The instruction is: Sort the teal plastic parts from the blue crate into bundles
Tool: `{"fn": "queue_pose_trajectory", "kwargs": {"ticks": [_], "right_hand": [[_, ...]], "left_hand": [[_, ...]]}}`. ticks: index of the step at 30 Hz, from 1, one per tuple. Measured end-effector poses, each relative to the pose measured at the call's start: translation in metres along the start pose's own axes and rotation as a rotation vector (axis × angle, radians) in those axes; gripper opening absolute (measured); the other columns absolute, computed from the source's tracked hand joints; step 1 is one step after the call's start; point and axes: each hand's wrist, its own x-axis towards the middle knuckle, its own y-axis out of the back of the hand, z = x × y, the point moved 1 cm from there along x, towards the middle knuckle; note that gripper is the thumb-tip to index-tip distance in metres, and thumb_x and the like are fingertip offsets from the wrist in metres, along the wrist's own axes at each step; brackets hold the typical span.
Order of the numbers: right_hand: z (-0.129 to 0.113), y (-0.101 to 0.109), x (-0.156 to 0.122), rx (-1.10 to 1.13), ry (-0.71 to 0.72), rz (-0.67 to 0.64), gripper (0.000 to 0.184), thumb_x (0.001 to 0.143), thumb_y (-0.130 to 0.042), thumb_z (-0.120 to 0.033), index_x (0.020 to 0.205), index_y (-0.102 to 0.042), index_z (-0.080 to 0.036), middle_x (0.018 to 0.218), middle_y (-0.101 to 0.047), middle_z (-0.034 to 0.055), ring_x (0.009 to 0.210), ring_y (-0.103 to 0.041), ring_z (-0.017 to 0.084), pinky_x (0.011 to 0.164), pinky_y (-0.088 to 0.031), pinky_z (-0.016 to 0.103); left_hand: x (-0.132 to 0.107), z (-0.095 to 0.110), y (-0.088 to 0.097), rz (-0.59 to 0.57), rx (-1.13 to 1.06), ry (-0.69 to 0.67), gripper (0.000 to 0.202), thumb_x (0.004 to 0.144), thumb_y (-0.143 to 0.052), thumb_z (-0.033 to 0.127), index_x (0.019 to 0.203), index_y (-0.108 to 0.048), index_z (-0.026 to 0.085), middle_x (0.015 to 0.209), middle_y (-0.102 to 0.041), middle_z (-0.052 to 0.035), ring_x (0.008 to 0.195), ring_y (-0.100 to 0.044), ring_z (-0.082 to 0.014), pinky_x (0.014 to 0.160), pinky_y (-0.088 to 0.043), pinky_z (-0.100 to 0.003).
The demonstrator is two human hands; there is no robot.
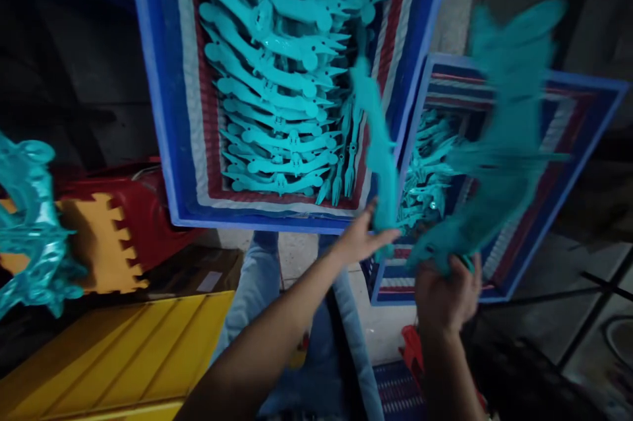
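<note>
My left hand [363, 237] grips the lower end of a long, narrow teal plastic part [378, 137], which stands tilted over the right edge of the large blue crate [163, 144]. In my right hand [448, 292] is a wider, curved teal plastic part [519, 104], held by its lower end and slightly blurred. It hangs over the smaller blue crate [558, 190]. Rows of similar curved teal parts [281, 78] lie stacked inside the large crate, with several narrow ones [349, 150] on edge along its right side.
Small teal pieces [430, 163] lie in the left part of the smaller crate. To the left are glossy teal parts [30, 229] near an orange foam mat [106, 243], a red surface [148, 203] and a yellow ribbed panel [123, 348]. A red object [411, 345] lies below the smaller crate.
</note>
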Motion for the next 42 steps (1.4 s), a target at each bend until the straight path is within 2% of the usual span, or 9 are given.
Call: {"fn": "queue_pose_trajectory", "kwargs": {"ticks": [3,6,10,12,18,23,30,35,42], "right_hand": [[0.002,0.019,0.002,0.027,0.077,0.109,0.04,0.082,-0.056,-0.019,0.122,-0.058,-0.019,0.131,-0.054,0.0138,0.117,-0.053,0.035,0.093,-0.045,0.054],[-0.015,0.002,0.004,0.191,0.147,-0.118,0.05,0.088,-0.049,-0.022,0.137,-0.047,-0.022,0.13,-0.055,0.0118,0.119,-0.052,0.031,0.094,-0.046,0.05],[-0.037,-0.071,0.016,0.57,0.341,-0.854,0.057,0.086,-0.055,-0.041,0.14,-0.044,-0.023,0.135,-0.051,0.0112,0.128,-0.045,0.028,0.102,-0.042,0.044],[-0.042,-0.128,0.028,0.64,0.351,-1.051,0.044,0.091,-0.047,-0.042,0.128,-0.056,-0.022,0.126,-0.059,0.0096,0.118,-0.053,0.025,0.099,-0.044,0.041],[-0.048,-0.317,0.051,-0.203,0.574,-1.041,0.045,0.086,-0.042,-0.016,0.129,-0.054,-0.011,0.126,-0.054,0.0205,0.118,-0.045,0.033,0.1,-0.036,0.05],[-0.043,-0.381,0.024,-0.369,0.767,-1.068,0.063,0.082,-0.054,-0.025,0.141,-0.037,-0.013,0.134,-0.042,0.0254,0.123,-0.035,0.04,0.101,-0.021,0.064],[-0.041,-0.351,0.03,-0.26,0.808,-1.182,0.062,0.082,-0.059,-0.036,0.14,-0.043,-0.023,0.125,-0.049,0.0204,0.113,-0.047,0.038,0.093,-0.038,0.052],[-0.061,-0.269,0.037,0.322,0.307,-1.317,0.043,0.09,-0.041,-0.034,0.128,-0.057,-0.021,0.121,-0.062,0.0074,0.11,-0.058,0.025,0.1,-0.044,0.039],[-0.072,-0.152,0.017,0.669,0.015,-1.086,0.044,0.089,-0.047,-0.038,0.128,-0.057,-0.023,0.127,-0.061,0.0019,0.119,-0.056,0.022,0.105,-0.042,0.04]], "left_hand": [[0.01,0.005,-0.042,-0.235,-0.02,-0.072,0.081,0.065,-0.079,0.038,0.137,-0.045,0.024,0.132,-0.055,-0.0099,0.123,-0.05,-0.028,0.103,-0.041,-0.042],[0.011,0.009,-0.045,-0.075,-0.047,-0.098,0.077,0.06,-0.082,0.038,0.13,-0.053,0.021,0.134,-0.052,-0.0121,0.121,-0.051,-0.0283,0.102,-0.041,-0.04],[0.0,0.0,0.015,0.416,-0.043,0.043,0.034,0.07,-0.072,0.039,0.095,-0.065,0.016,0.104,-0.066,-0.0101,0.092,-0.063,-0.0219,0.084,-0.049,-0.035],[-0.01,-0.008,0.059,0.579,0.038,0.018,0.025,0.072,-0.07,0.037,0.085,-0.063,0.017,0.094,-0.068,-0.0068,0.087,-0.063,-0.0196,0.082,-0.048,-0.033],[-0.044,-0.028,0.163,1.041,-0.01,-0.082,0.028,0.071,-0.072,0.036,0.083,-0.055,0.018,0.073,-0.061,0.0008,0.074,-0.061,-0.015,0.076,-0.047,-0.028],[-0.054,-0.033,0.186,1.096,-0.137,-0.023,0.028,0.071,-0.073,0.035,0.082,-0.055,0.017,0.073,-0.061,-0.0001,0.072,-0.06,-0.0139,0.071,-0.046,-0.027],[-0.049,-0.046,0.181,1.129,-0.073,-0.011,0.026,0.073,-0.071,0.036,0.08,-0.055,0.017,0.072,-0.058,0.0005,0.073,-0.058,-0.0136,0.071,-0.045,-0.026],[-0.034,-0.054,0.157,1.239,-0.052,0.045,0.041,0.07,-0.073,0.045,0.097,-0.057,0.018,0.088,-0.063,-0.0031,0.083,-0.06,-0.016,0.077,-0.047,-0.028],[-0.011,-0.021,0.087,0.891,-0.236,-0.054,0.046,0.062,-0.08,0.036,0.098,-0.06,0.016,0.092,-0.069,-0.0058,0.083,-0.066,-0.0187,0.078,-0.052,-0.031]]}}
